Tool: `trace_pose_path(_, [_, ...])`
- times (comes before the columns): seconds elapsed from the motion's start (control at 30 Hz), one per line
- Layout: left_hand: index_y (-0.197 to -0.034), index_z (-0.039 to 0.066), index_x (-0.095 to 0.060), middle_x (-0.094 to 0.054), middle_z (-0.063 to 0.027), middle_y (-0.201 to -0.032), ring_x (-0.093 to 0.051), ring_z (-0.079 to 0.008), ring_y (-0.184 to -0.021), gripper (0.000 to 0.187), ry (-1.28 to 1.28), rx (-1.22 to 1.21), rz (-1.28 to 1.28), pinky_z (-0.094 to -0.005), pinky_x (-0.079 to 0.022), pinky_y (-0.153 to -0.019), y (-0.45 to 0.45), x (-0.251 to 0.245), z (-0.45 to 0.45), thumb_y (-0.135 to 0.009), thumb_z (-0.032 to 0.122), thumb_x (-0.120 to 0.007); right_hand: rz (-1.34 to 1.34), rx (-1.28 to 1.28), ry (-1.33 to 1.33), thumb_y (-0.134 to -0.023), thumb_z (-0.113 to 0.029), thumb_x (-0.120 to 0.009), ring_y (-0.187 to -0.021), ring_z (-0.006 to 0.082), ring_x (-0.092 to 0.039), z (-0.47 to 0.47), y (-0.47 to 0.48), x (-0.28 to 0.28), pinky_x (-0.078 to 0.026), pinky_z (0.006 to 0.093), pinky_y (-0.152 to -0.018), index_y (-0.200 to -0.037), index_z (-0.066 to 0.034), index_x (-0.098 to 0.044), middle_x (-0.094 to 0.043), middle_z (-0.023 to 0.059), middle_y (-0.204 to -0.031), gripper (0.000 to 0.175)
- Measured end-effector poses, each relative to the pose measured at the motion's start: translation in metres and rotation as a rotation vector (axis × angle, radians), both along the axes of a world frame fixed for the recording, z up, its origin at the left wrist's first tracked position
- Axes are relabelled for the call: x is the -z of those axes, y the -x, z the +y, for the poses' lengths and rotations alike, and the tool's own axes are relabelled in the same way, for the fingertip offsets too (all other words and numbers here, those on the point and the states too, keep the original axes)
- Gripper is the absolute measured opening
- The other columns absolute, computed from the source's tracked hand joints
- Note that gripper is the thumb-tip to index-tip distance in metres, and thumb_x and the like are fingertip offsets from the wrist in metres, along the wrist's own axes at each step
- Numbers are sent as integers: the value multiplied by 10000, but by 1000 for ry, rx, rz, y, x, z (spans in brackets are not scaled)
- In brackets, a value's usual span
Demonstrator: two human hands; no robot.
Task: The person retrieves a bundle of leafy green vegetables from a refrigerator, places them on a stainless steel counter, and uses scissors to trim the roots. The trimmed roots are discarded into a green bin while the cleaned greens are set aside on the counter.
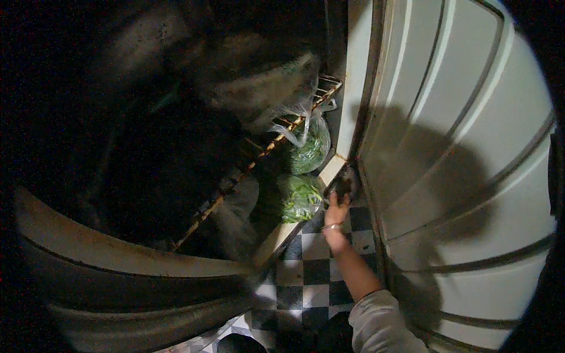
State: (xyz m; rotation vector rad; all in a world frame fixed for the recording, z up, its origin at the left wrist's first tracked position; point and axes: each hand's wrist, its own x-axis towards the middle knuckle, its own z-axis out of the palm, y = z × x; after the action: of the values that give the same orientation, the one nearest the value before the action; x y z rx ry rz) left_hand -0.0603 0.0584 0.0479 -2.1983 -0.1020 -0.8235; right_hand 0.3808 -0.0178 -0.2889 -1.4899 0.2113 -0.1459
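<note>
My right hand (337, 209), with a bracelet at the wrist, reaches down beside the bottom corner of an open refrigerator's frame. Its fingertips are at a dark, blurred spot, and whether they hold anything cannot be told. Just left of the hand, a clear plastic bag of green vegetables (302, 198) lies at the refrigerator's bottom edge. Behind it sits a knotted clear plastic bag with leafy greens (311, 148), close under a rusty wire shelf (273, 143). Larger plastic bags (265, 88) rest on the shelf in dim light. My left hand is out of view.
The open refrigerator door (454, 132), with its ribbed white inner panel, stands on the right and carries a shadow. A curved cabinet edge (128, 260) runs across the lower left. Below is a black-and-white checkered floor (315, 271). The left side is very dark.
</note>
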Motion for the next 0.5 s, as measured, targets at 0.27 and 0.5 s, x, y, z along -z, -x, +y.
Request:
trace_pose_path(0.27, [-765,140,-552,-575,-34,-779,-523,-199,-756,55,56,47,-15,-362,-361,-689,9,-1,-5,-806,175,-556,31,-522,-325,-694,-181,-683,-1066,301,-431,127,55,11,-341,346,-903,-1188,26,-362,-457,185,-1138,625])
trace_pose_path(0.5, [-807,106,-562,-564,-43,-834,-507,-213,-773,107,340,298,-51,-413,-332,-793,47,23,16,-757,200,-566,256,-687,13,-791,-252,-597,-674,107,-504,-135,150,31,-391,240,-564,-928,-30,-541,-558,10,-779,267])
